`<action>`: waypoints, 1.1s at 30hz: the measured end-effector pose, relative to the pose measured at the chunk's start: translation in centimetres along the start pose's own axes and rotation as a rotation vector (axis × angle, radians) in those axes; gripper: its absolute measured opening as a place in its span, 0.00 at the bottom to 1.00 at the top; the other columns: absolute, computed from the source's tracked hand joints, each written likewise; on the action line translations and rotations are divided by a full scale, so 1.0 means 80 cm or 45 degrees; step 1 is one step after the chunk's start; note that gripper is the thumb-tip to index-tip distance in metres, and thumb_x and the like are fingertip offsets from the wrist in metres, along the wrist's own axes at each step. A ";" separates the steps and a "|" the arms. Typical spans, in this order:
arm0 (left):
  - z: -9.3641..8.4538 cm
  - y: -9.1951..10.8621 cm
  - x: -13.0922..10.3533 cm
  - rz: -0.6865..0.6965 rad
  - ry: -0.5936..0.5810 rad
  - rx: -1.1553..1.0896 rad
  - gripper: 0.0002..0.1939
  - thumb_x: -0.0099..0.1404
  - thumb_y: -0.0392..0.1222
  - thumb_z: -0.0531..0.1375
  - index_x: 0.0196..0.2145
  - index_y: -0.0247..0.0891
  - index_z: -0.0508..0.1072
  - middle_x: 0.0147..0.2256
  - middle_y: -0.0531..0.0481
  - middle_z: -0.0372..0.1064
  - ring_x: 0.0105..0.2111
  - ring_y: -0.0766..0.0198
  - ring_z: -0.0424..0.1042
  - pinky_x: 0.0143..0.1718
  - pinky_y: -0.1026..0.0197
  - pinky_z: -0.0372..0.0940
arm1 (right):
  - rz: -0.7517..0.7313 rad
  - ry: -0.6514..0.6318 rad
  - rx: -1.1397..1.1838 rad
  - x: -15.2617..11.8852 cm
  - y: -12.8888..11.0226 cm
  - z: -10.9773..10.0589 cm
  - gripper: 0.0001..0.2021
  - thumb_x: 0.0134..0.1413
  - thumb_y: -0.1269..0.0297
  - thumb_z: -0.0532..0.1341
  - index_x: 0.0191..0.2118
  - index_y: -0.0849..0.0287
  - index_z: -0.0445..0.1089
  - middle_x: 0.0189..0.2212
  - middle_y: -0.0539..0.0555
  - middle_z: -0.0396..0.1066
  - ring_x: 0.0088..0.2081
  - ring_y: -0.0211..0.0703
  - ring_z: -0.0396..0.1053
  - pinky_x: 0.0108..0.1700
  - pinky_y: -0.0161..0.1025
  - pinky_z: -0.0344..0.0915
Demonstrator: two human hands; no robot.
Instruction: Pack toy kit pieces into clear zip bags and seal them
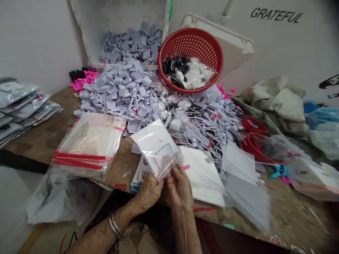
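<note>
Head view: our L hand (148, 192) pinches the near edge of a clear packet (160, 150), & our R hand (180, 181) pinches it just beside, fingers curled; prob. two-handed so the thin film stays flat. The packet's mid-view over the bench (304, 218), btwn clear bags (84, 137) on our L & a white stack (202, 174) on our R, prob. laid close for quick reach. The red basket (209, 46) tips toward us at the pile of grey pieces (122, 84), presumably so we see the sachets (198, 74) inside.
</note>
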State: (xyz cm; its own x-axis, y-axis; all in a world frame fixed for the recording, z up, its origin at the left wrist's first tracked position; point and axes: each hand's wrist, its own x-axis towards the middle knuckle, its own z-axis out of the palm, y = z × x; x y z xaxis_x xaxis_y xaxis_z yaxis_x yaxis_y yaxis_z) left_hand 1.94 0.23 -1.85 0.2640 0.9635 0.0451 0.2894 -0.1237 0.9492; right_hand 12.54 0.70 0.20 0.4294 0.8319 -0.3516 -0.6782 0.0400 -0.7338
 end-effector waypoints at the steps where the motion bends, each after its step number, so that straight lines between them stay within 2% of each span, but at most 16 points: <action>1: 0.001 0.000 0.001 -0.016 0.000 0.007 0.11 0.63 0.41 0.54 0.31 0.42 0.77 0.29 0.39 0.76 0.35 0.46 0.75 0.39 0.44 0.70 | -0.004 0.001 -0.001 0.001 0.001 0.000 0.16 0.39 0.68 0.72 0.38 0.56 0.74 0.38 0.50 0.77 0.44 0.40 0.75 0.50 0.39 0.74; 4: -0.010 0.002 0.003 -0.108 -0.111 -0.086 0.08 0.58 0.38 0.58 0.34 0.41 0.77 0.30 0.40 0.77 0.33 0.48 0.77 0.35 0.47 0.72 | -0.044 -0.010 -0.007 0.005 -0.005 -0.001 0.15 0.39 0.68 0.72 0.38 0.57 0.74 0.38 0.50 0.77 0.43 0.40 0.76 0.50 0.38 0.75; 6: -0.034 0.002 0.006 -0.190 -0.220 -0.260 0.14 0.54 0.36 0.59 0.39 0.40 0.77 0.29 0.45 0.77 0.27 0.54 0.77 0.28 0.54 0.73 | -0.099 -0.010 -0.024 0.006 -0.017 -0.004 0.17 0.38 0.68 0.73 0.38 0.57 0.73 0.38 0.50 0.77 0.42 0.40 0.76 0.49 0.39 0.75; 7: -0.050 0.003 0.008 -0.271 -0.226 -0.425 0.19 0.54 0.36 0.59 0.45 0.39 0.75 0.31 0.46 0.78 0.26 0.56 0.77 0.27 0.55 0.73 | -0.124 -0.002 -0.035 0.005 -0.025 -0.008 0.17 0.37 0.67 0.74 0.38 0.57 0.73 0.38 0.51 0.78 0.41 0.41 0.77 0.48 0.41 0.75; 8: -0.068 0.003 0.012 -0.300 -0.172 -0.494 0.21 0.55 0.37 0.58 0.48 0.37 0.72 0.32 0.45 0.78 0.26 0.57 0.77 0.27 0.56 0.73 | -0.143 0.013 -0.050 0.005 -0.033 -0.011 0.18 0.36 0.67 0.74 0.38 0.58 0.73 0.38 0.51 0.78 0.41 0.42 0.77 0.47 0.42 0.76; 9: -0.085 0.004 0.017 -0.297 -0.097 -0.513 0.24 0.57 0.39 0.57 0.53 0.36 0.69 0.39 0.43 0.78 0.31 0.57 0.78 0.32 0.56 0.74 | -0.154 0.028 -0.068 0.003 -0.041 -0.016 0.19 0.35 0.67 0.75 0.38 0.58 0.73 0.37 0.52 0.78 0.40 0.43 0.77 0.46 0.42 0.76; 11: -0.115 0.008 0.029 -0.237 0.236 -0.556 0.27 0.63 0.44 0.56 0.59 0.37 0.62 0.51 0.41 0.73 0.43 0.57 0.77 0.41 0.56 0.72 | -0.159 0.054 -0.111 0.000 -0.052 -0.024 0.21 0.33 0.67 0.76 0.37 0.59 0.73 0.35 0.53 0.79 0.38 0.44 0.78 0.43 0.43 0.77; 13: -0.130 0.014 0.040 -0.186 0.290 -0.486 0.27 0.65 0.49 0.57 0.59 0.38 0.63 0.51 0.42 0.73 0.46 0.57 0.75 0.44 0.57 0.70 | -0.149 0.057 -0.146 -0.003 -0.055 -0.030 0.22 0.32 0.66 0.77 0.37 0.59 0.73 0.34 0.53 0.79 0.36 0.44 0.78 0.42 0.44 0.77; 15: -0.132 0.020 0.050 -0.162 0.188 -0.366 0.25 0.65 0.50 0.57 0.56 0.37 0.67 0.44 0.45 0.76 0.42 0.58 0.75 0.42 0.59 0.68 | -0.127 0.041 -0.165 -0.006 -0.052 -0.033 0.23 0.33 0.65 0.77 0.39 0.59 0.73 0.35 0.54 0.79 0.37 0.46 0.78 0.44 0.46 0.76; 18: -0.118 0.024 0.058 -0.155 0.100 -0.290 0.24 0.66 0.48 0.55 0.57 0.36 0.67 0.37 0.48 0.76 0.36 0.61 0.74 0.38 0.60 0.66 | -0.123 0.033 -0.173 -0.008 -0.048 -0.036 0.24 0.34 0.65 0.77 0.42 0.58 0.73 0.37 0.54 0.79 0.39 0.47 0.78 0.44 0.46 0.76; 24: -0.096 0.015 0.054 -0.148 0.117 -0.297 0.24 0.64 0.46 0.56 0.56 0.34 0.66 0.43 0.42 0.75 0.40 0.58 0.74 0.40 0.59 0.67 | 0.000 0.003 -0.326 -0.007 -0.056 -0.041 0.23 0.29 0.63 0.78 0.36 0.59 0.72 0.33 0.56 0.80 0.34 0.46 0.78 0.31 0.37 0.73; 28: -0.097 0.016 0.049 -0.179 0.087 -0.288 0.25 0.65 0.46 0.55 0.57 0.35 0.64 0.44 0.41 0.75 0.42 0.56 0.74 0.42 0.57 0.68 | -0.049 0.034 -0.314 -0.006 -0.055 -0.036 0.24 0.30 0.62 0.78 0.36 0.59 0.72 0.32 0.54 0.80 0.32 0.43 0.77 0.31 0.34 0.72; 33: -0.099 0.022 0.049 -0.166 0.043 -0.395 0.27 0.63 0.46 0.58 0.59 0.38 0.62 0.54 0.40 0.71 0.50 0.54 0.73 0.45 0.57 0.68 | -0.080 -0.026 -0.331 -0.007 -0.044 -0.029 0.22 0.31 0.62 0.77 0.35 0.58 0.72 0.27 0.48 0.75 0.29 0.38 0.74 0.29 0.32 0.71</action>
State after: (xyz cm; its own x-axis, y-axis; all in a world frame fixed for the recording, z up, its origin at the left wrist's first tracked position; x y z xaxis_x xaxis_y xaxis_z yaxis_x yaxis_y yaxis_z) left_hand -3.82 5.69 2.48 0.2111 0.9744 -0.0777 0.0233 0.0745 0.9969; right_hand 16.02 -1.21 1.65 0.4520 0.8434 -0.2906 -0.4737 -0.0492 -0.8793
